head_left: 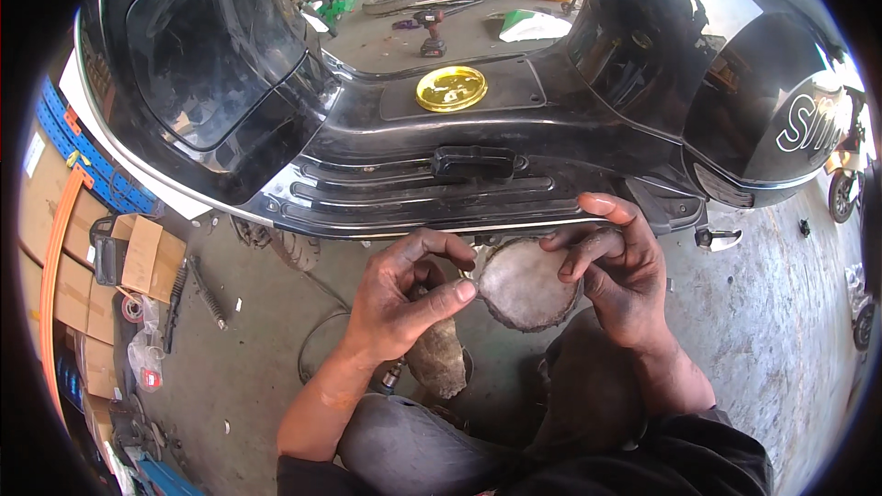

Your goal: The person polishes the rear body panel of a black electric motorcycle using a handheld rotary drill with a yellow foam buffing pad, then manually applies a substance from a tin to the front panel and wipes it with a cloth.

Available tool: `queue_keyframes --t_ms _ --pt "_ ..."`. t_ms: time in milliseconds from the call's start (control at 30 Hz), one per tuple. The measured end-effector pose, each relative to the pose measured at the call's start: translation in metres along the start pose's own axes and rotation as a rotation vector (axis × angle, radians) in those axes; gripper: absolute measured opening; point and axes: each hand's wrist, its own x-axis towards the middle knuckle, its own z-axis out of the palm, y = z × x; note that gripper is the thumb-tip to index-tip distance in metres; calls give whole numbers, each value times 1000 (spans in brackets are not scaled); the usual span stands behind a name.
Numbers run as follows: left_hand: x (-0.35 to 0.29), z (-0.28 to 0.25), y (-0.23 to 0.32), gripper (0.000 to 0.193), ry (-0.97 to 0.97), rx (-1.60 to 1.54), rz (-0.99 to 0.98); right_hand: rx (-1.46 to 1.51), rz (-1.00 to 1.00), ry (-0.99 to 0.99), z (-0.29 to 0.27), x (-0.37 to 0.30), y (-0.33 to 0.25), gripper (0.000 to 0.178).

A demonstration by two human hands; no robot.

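Observation:
A round, pale grey disc (530, 283) with a rough dark rim is in front of me, just below the near edge of the black scooter's footboard (404, 188). My right hand (620, 271) grips its right edge between thumb and bent fingers, the index finger raised. At its left edge, the thumb and forefinger of my left hand (409, 294) come close together. A stained, brownish-grey rag (438, 358) hangs under that hand, seemingly held by its other fingers, which are partly hidden. On the footboard lies a shallow round yellow tin (451, 89).
Cardboard boxes (152, 257) and an orange rack beam (60, 266) stand at the left, near a shock absorber (208, 294) on the floor. Beyond the scooter are a cordless drill (431, 32) and a white-green panel (533, 26). A thin cable (308, 344) curves near my left forearm.

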Motion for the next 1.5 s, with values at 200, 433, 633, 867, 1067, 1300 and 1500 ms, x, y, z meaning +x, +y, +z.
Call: queue_keyframes --t_ms 200,433,633,867,1067,1300,1500 --pt "0 1 -2 30 -60 152 199 48 25 4 -2 0 2 60" --pt "0 2 1 17 -147 252 293 147 323 45 -4 2 -4 62" --pt "-2 7 -2 14 -147 206 212 -186 441 92 7 2 1 49" --pt "-5 15 4 15 -4 182 66 102 446 14 19 2 -11 68" --pt "-3 11 2 14 -125 -10 -114 161 514 -76 18 2 -15 69" --pt "2 13 4 23 -93 -71 -185 45 528 0 19 1 -15 60" --pt "4 10 3 30 -93 -254 -383 12 476 -22 18 1 -15 51"
